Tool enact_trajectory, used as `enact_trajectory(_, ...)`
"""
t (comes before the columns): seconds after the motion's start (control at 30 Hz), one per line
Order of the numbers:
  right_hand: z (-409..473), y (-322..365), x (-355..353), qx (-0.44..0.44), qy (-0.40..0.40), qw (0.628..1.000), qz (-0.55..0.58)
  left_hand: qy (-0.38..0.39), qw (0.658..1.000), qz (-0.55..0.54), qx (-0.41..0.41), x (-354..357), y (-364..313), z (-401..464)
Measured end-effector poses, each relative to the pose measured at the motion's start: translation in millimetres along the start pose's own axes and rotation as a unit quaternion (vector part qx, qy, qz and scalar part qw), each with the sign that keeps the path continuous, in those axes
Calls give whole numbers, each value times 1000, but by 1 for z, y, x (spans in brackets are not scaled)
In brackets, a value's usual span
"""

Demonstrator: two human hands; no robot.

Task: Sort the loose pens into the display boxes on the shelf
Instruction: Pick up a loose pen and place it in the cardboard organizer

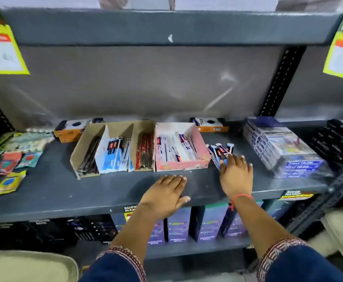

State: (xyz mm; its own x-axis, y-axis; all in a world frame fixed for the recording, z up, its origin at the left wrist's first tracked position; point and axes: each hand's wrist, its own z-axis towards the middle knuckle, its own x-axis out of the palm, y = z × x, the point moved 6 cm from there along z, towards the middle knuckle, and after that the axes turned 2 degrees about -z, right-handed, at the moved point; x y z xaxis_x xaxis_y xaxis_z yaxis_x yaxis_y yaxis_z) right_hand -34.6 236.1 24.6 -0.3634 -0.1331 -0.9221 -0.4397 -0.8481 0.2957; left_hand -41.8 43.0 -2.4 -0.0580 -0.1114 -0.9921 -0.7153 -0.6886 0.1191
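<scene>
The right hand [235, 176] lies flat on the loose pen packs [220, 152], gripping nothing I can tell (their long axis runs away from the fingers). Left hand [165, 195] rests open near the shelf edge [65, 208], the pink box [181, 148] just beyond it, bare shelf between

Two hands [166, 192], one pink box [181, 165], two orange boxes [67, 135].
</scene>
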Motion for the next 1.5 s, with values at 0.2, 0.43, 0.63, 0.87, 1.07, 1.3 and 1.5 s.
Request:
enact_trajectory(0.2, 45, -23, 11, 62, 122, 990, -30, 32, 998, -47, 29, 19, 2, 19)
enact_trajectory(0.43, 85, -38, 22, 109, 217, 966, 82, 16, 996, -87, 23, 21, 5, 20)
enact_trajectory(0.63, 83, -38, 19, 153, 228, 953, 128, 12, 997, -81, 15, 22, 6, 22)
enact_trajectory(0.87, 79, -40, 17, 188, 174, 949, 182, 14, 995, -103, 9, 20, 5, 20)
enact_trajectory(1.07, 83, -41, -3, 194, 90, 927, 309, 20, 993, -119, 12, 19, 5, 20)
enact_trajectory(1.3, 82, 1, -34, 153, -21, 851, 502, 16, 993, -114, 12, 19, 4, 20)
enact_trajectory(1.5, 71, 41, -22, 137, 20, 758, 638, 21, 991, -130, 17, 15, 4, 21)
